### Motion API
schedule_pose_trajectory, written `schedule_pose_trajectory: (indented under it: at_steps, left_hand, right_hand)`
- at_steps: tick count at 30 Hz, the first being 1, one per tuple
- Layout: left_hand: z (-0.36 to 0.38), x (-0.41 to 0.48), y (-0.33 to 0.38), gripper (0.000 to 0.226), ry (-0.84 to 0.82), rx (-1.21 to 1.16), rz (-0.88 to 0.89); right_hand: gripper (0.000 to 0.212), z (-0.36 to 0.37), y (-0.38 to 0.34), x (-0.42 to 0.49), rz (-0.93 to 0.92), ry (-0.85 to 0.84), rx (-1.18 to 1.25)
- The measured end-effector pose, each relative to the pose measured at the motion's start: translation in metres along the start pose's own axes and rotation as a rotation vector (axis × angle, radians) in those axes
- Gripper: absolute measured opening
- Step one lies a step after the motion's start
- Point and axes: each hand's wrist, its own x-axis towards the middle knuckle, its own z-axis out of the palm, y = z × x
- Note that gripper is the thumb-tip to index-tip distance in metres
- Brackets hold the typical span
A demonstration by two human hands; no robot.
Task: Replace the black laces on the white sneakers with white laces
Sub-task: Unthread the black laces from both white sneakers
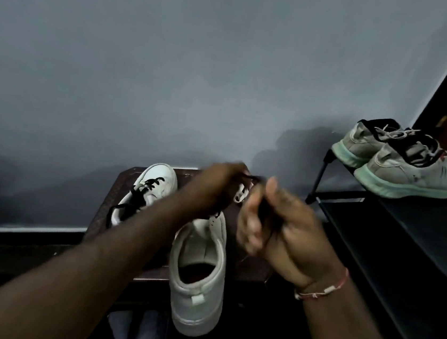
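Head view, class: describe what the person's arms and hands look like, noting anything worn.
The left forearm and right forearm are bare, no sleeves in view. The right wrist carries a thin thread band, reddish and white, with small pale knots. Neither left hand nor right hand wears a glove.

sneaker (198, 286): smooth matt white leather-look | wall (173, 66): matt grey paint

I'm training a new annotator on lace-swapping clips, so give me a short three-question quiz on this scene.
1. True or false: the far white low-top sneaker still carries black laces.
2. The left hand and right hand hold: A) white lace B) thin black lace C) brush.
3. Fill in: the grey mint-soled sneakers stand on a ____ rack.
Key: 1 true; 2 B; 3 black.
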Motion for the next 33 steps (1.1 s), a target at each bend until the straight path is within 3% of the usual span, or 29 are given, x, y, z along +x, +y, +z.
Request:
schedule_pose_trajectory:
  at_steps: [2, 3, 4, 6, 7, 11, 12, 14, 17, 20, 22, 23, 25, 27, 29, 31, 33]
  left_hand:
    - [0.024, -0.011, 0.004, 0.019, -0.191, 0.286, 0.157]
    - [0.03, -0.016, 0.006, 0.02, -0.212, 0.393, 0.223]
    - [0.032, -0.017, 0.007, 0.017, -0.196, 0.421, 0.234]
    - [0.029, -0.015, 0.0, 0.022, -0.103, 0.425, 0.226]
    - [0.025, -0.013, -0.004, 0.023, -0.084, 0.447, 0.199]
    - [0.014, -0.001, -0.019, 0.012, -0.215, 0.396, 0.095]
    - [0.011, 0.0, -0.02, 0.008, -0.254, 0.329, 0.068]
    - [0.008, -0.001, -0.026, 0.007, -0.281, 0.113, 0.016]
    - [0.011, -0.005, -0.036, 0.014, -0.182, -0.057, -0.01]
    - [0.019, -0.006, -0.039, 0.028, -0.067, -0.008, -0.003]
    - [0.021, -0.004, -0.04, 0.034, -0.052, 0.05, 0.002]
    - [0.021, -0.003, -0.042, 0.035, -0.056, 0.062, -0.005]
    - [0.02, -0.003, -0.044, 0.035, -0.056, 0.062, -0.027]
    - [0.02, -0.003, -0.045, 0.032, -0.041, 0.051, -0.018]
    - [0.02, -0.004, -0.045, 0.022, -0.026, 0.052, 0.001]
    - [0.018, -0.006, -0.043, 0.009, -0.057, 0.084, 0.03]
    - [0.018, -0.008, -0.04, 0.006, -0.083, 0.101, 0.056]
  right_hand:
    - [0.033, -0.007, -0.003, 0.016, -0.338, 0.177, 0.143]
    - [0.031, -0.022, -0.002, 0.023, -0.461, 0.309, -0.046]
    - [0.029, -0.04, 0.002, 0.028, -0.52, 0.463, -0.427]
    - [0.03, -0.071, 0.012, 0.028, -0.37, 0.584, -1.175]
    - [0.034, -0.079, 0.017, 0.025, -0.229, 0.543, -1.319]
    - [0.048, -0.066, 0.018, 0.015, 0.37, 0.314, -1.35]
    - [0.048, -0.059, 0.015, 0.011, 0.479, 0.281, -1.24]
    - [0.042, -0.051, 0.012, 0.008, 0.538, 0.246, -0.723]
    - [0.032, -0.032, 0.022, 0.024, 0.171, 0.253, 0.097]
    - [0.03, -0.026, 0.039, 0.06, -0.242, 0.456, 0.334]
    - [0.028, -0.041, 0.04, 0.073, -0.464, 0.607, 0.206]
    - [0.027, -0.054, 0.036, 0.073, -0.574, 0.707, -0.024]
    - [0.027, -0.08, 0.022, 0.062, -0.7, 0.865, -0.78]
    - [0.029, -0.091, 0.017, 0.048, -0.477, 0.754, -1.459]
    - [0.039, -0.085, 0.021, 0.036, 0.06, 0.493, -1.669]
    - [0.047, -0.067, 0.021, 0.021, 0.421, 0.288, -1.489]
    - [0.046, -0.05, 0.018, 0.014, 0.452, 0.253, -0.952]
